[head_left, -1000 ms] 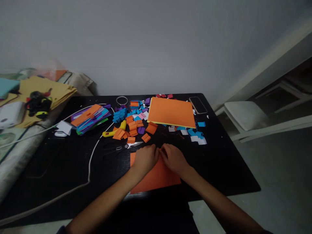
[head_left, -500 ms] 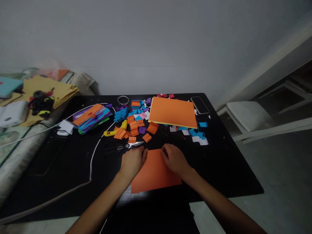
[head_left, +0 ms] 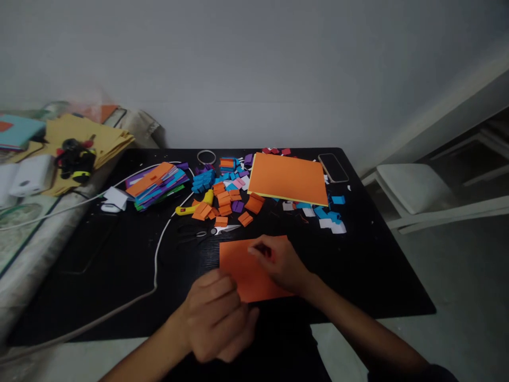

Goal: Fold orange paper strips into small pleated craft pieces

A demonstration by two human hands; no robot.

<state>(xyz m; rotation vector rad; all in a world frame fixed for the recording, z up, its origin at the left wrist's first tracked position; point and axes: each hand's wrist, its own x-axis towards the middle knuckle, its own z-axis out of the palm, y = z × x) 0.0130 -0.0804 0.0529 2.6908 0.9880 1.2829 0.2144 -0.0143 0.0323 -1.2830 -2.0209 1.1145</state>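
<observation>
An orange sheet of paper lies on the black table close to me, its near left corner hidden behind my left hand. My left hand is raised over that corner, fingers curled in; whatever they might hold is out of sight. Over the sheet's right part is my right hand, its thumb and fingers bent together in a loose ring with nothing seen between them. Just beyond the sheet lie black-handled scissors. Farther off are several small folded orange paper pieces and a yellow glue gun.
A stack of orange and yellow sheets lies at the back, with a phone beside it. Folded coloured paper strips are piled at left. A white cable runs across the table. A white stool stands at right.
My left hand has lifted off the sheet's far left edge and come back toward me. My right hand has moved slightly nearer, onto the sheet. The view has shifted a little.
</observation>
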